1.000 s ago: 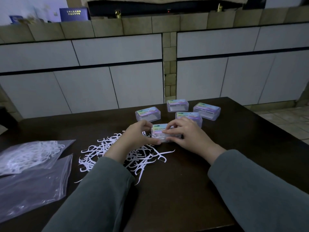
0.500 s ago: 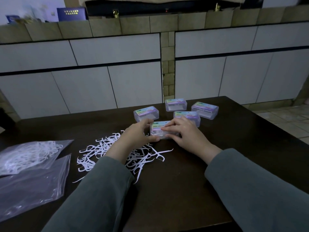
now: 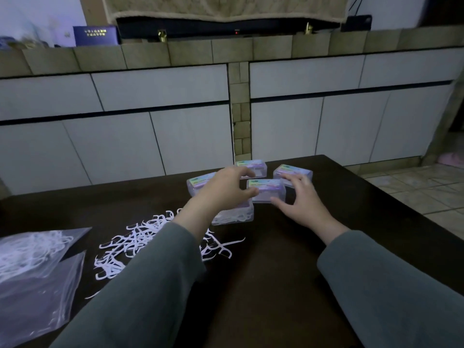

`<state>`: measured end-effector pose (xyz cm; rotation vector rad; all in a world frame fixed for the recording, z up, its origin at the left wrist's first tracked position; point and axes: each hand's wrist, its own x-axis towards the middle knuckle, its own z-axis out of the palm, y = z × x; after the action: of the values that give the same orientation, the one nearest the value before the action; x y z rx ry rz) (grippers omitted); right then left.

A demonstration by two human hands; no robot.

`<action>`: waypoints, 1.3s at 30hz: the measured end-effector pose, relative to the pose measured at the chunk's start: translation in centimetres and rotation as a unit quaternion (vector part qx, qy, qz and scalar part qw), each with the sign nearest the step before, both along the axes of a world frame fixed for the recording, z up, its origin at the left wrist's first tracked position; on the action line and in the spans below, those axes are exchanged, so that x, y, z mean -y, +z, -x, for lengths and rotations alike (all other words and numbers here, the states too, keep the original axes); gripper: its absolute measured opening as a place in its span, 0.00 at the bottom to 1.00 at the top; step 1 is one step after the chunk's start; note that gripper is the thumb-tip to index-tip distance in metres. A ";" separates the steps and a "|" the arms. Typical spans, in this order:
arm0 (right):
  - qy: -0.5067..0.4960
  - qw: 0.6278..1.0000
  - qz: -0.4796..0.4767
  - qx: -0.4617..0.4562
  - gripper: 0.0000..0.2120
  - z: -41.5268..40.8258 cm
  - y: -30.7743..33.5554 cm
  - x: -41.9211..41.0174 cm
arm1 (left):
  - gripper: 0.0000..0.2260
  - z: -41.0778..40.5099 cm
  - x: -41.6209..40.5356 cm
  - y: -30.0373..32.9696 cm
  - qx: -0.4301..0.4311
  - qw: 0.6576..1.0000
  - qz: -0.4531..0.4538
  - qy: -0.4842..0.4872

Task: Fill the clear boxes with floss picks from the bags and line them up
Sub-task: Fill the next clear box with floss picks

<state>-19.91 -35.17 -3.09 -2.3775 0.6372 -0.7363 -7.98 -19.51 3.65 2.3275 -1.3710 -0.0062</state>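
pretty dim bluish light, dark worktop (image 3: 263, 285) soaking it up, hands (image 3: 226, 189) slightly motion-blurred, wide-angle bending at the frame edges, grainy soft detail

left hand (image 3: 226, 187) hides part of nearest box (image 3: 236, 214) | bags (image 3: 32, 267) cut off left

The counter (image 3: 263, 285) is dark wood with a smooth, dull sheen. The boxes (image 3: 266, 190) are clear glossy plastic, the floss picks (image 3: 140, 237) white plastic, the bags (image 3: 37, 285) thin shiny film.

both hands (image 3: 227, 187) reach around a clear box (image 3: 266, 190).
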 end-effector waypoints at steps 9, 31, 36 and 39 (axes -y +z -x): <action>0.042 0.992 -0.079 -0.086 0.39 -0.9 0.2 2.7 | 0.23 -1.4 5.8 0.0 0.026 0.984 -0.176 0.014; 0.179 0.976 0.005 -0.126 0.26 5.9 1.0 0.9 | 0.18 5.2 -1.2 0.4 0.094 0.969 -0.200 -0.114; 0.200 0.972 0.006 -0.123 0.26 4.1 1.0 -1.1 | 0.16 3.6 -4.3 -0.4 0.029 0.982 -0.164 -0.089; 0.194 0.973 -0.004 -0.128 0.27 3.2 1.0 -1.6 | 0.14 2.4 -5.0 -1.0 -0.026 0.987 -0.131 -0.084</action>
<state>-23.10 -33.58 -2.10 -2.5032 0.2556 -0.2595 -10.35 -14.53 2.63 2.3899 -1.6199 -0.3137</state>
